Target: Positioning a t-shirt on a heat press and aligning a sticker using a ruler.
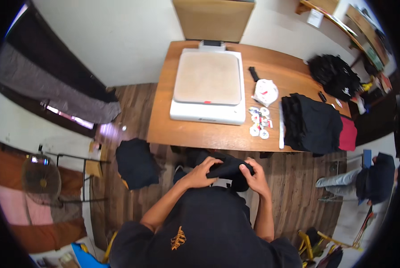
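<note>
Black fabric (231, 167), probably a garment, is gathered in both of my hands in front of my torso, just off the near edge of the wooden table (203, 135). My left hand (203, 172) pinches one side of the cloth between thumb and fingers. On the other side, my right hand (255, 177) grips a fold with its thumb on top. Part of the cloth hangs down and is hidden by the hands. Straight ahead on the table sits a white machine (205, 114) with a beige square pad (208, 77).
Right of the machine lie small round printed pieces (260, 122), a white bundle (266, 92), a ruler-like strip (281, 129) and folded dark garments (315, 124). Dark cloth (138, 164) is low at left, near a fan (41, 181). Another person (370, 179) stands at right.
</note>
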`<state>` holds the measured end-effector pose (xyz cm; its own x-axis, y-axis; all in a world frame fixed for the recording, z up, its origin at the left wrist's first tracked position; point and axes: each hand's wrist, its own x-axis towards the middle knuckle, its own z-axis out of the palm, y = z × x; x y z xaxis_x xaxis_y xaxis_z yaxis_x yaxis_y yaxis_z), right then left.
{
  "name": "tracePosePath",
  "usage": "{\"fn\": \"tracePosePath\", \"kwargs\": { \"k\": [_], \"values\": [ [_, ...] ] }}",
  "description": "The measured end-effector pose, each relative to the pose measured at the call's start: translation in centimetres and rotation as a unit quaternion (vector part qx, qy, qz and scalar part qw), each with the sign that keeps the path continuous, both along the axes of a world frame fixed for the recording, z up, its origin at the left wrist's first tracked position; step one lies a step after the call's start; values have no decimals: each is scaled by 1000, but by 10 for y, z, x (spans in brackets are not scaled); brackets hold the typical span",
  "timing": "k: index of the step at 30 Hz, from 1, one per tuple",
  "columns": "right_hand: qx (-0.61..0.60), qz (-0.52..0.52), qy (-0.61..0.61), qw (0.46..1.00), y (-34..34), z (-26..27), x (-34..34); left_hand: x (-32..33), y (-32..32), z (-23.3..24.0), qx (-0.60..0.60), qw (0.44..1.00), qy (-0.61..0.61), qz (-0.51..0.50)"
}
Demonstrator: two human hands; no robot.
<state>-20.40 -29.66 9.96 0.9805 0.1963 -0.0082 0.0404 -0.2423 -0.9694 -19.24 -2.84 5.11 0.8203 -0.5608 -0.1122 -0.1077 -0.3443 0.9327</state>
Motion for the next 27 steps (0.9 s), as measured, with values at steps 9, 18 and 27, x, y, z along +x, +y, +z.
{"fn": "tracePosePath", "kwargs": {
  "k": [9, 18, 27],
  "values": [
    [121, 28, 1, 992, 32, 21, 9, -7, -1, -39, 66, 995, 13, -75],
    [83, 15, -40, 996, 10, 31, 7, 6, 25, -34, 135, 979, -137, -66],
    [119, -101, -75, 985, -22, 36, 3, 7, 33, -14, 56, 900, -408, -142]
  ]
}}
